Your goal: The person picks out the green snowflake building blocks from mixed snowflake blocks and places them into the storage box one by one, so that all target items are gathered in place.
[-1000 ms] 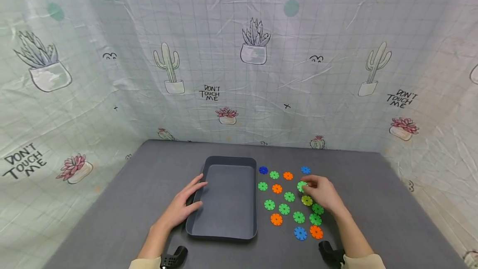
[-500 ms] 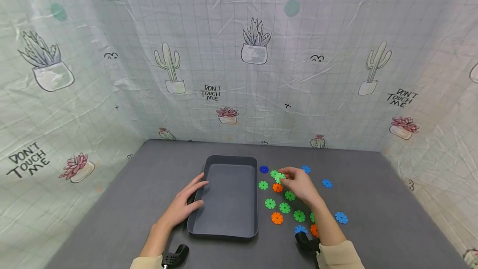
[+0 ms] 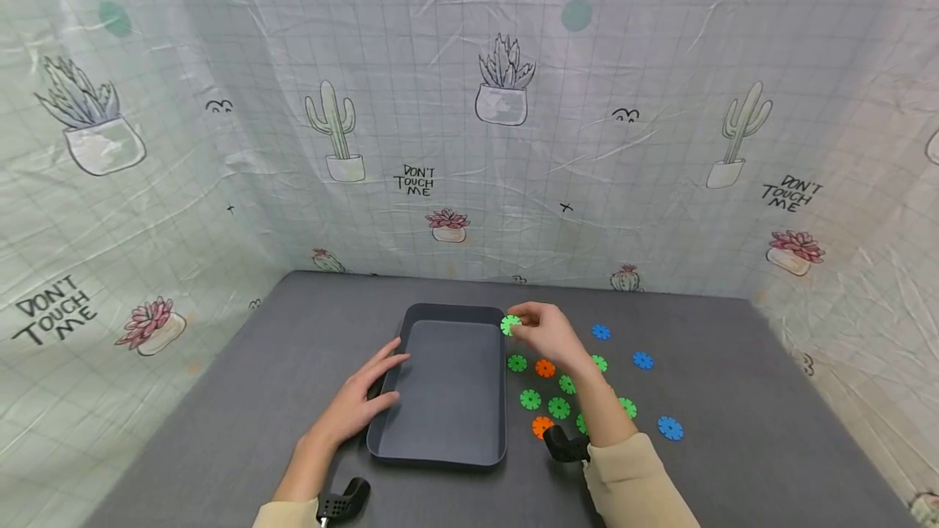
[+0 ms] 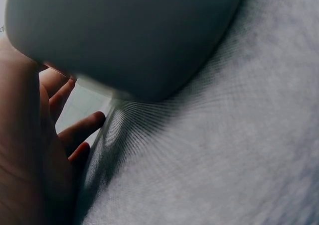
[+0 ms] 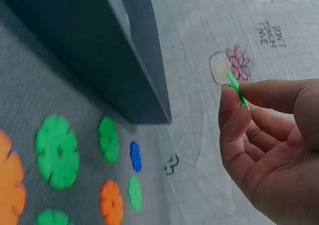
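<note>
My right hand (image 3: 550, 338) pinches a light green notched disc (image 3: 509, 325) between thumb and fingertips. Held on edge in the right wrist view, the green disc (image 5: 239, 91) shows as a thin sliver. It overlaps the far right corner of a dark grey rectangular tray (image 3: 440, 398) in the head view. My left hand (image 3: 357, 400) rests at the tray's left rim, its fingers spread and reaching over the edge. In the left wrist view the left hand (image 4: 55, 130) is partly hidden behind the tray's rounded corner (image 4: 124, 41).
Several similar discs lie flat on the grey table right of the tray, among them a green disc (image 3: 517, 363), an orange disc (image 3: 545, 368) and a blue disc (image 3: 671, 429). My right forearm covers some of them. A plant-patterned curtain (image 3: 469, 145) stands behind the table.
My right hand has carried the green disc leftward and away from me, from among the discs to the tray's far right corner. My left hand and the tray have stayed put.
</note>
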`<action>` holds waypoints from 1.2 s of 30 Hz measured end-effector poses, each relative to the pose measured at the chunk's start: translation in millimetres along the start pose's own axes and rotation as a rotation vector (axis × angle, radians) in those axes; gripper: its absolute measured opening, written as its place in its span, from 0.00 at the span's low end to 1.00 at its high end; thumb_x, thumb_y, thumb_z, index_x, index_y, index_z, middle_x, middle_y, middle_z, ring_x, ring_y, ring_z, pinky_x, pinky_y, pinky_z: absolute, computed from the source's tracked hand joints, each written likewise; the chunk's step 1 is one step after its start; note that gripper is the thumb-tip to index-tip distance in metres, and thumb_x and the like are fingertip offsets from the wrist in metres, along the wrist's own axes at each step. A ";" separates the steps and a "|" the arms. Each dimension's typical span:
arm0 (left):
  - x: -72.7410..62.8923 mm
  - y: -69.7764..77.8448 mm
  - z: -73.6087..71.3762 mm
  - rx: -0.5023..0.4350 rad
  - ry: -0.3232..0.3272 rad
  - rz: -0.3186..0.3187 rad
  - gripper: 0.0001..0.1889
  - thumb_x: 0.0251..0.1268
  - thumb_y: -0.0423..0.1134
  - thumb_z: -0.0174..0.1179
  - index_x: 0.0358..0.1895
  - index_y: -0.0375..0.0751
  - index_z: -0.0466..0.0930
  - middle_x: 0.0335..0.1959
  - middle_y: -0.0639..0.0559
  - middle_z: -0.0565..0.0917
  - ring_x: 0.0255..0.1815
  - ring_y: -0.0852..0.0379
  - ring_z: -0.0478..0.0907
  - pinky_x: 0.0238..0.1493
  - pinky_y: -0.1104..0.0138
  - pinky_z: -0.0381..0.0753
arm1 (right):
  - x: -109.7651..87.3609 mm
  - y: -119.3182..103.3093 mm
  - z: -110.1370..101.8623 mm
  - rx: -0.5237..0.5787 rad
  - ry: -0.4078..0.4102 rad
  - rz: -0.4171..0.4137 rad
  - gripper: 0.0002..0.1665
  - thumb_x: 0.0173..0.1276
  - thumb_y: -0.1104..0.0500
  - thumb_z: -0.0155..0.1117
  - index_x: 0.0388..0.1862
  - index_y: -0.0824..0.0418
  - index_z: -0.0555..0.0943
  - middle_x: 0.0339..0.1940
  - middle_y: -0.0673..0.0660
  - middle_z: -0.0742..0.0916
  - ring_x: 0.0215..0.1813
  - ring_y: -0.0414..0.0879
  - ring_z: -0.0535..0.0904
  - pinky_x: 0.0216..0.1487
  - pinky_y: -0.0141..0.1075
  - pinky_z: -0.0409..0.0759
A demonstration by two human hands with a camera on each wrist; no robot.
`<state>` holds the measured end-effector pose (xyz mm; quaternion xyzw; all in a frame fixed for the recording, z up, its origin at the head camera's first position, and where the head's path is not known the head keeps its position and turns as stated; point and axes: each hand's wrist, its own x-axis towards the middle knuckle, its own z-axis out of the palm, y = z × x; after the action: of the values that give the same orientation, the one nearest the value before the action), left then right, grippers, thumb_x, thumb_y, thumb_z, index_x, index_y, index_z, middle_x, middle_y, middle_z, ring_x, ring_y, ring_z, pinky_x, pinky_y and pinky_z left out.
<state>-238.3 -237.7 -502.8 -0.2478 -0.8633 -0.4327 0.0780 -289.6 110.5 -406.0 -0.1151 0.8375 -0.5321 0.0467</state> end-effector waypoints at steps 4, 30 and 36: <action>0.8 0.0 1.5 -0.006 -0.006 0.006 0.30 0.66 0.36 0.64 0.72 0.41 0.72 0.80 0.47 0.58 0.78 0.38 0.53 0.65 0.32 0.56 | 8.2 -7.2 6.7 0.013 -0.014 -0.004 0.20 0.71 0.67 0.62 0.61 0.69 0.80 0.40 0.57 0.87 0.41 0.53 0.83 0.47 0.50 0.80; -0.6 2.3 0.2 -0.011 -0.004 -0.042 0.30 0.64 0.34 0.64 0.71 0.42 0.73 0.80 0.48 0.58 0.78 0.39 0.53 0.65 0.33 0.56 | 48.4 -11.4 74.4 0.205 -0.080 0.071 0.20 0.69 0.71 0.61 0.60 0.73 0.80 0.45 0.62 0.85 0.49 0.63 0.84 0.51 0.50 0.81; 0.1 1.4 0.7 -0.007 0.000 -0.026 0.30 0.63 0.33 0.64 0.71 0.42 0.73 0.80 0.48 0.58 0.78 0.39 0.54 0.65 0.33 0.57 | 54.3 -10.8 82.5 0.171 -0.086 0.054 0.19 0.69 0.72 0.60 0.59 0.73 0.80 0.43 0.62 0.86 0.47 0.64 0.84 0.47 0.47 0.82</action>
<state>-237.6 -236.3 -502.2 -0.2368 -0.8650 -0.4366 0.0717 -324.1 20.3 -429.3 -0.1111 0.7890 -0.5947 0.1066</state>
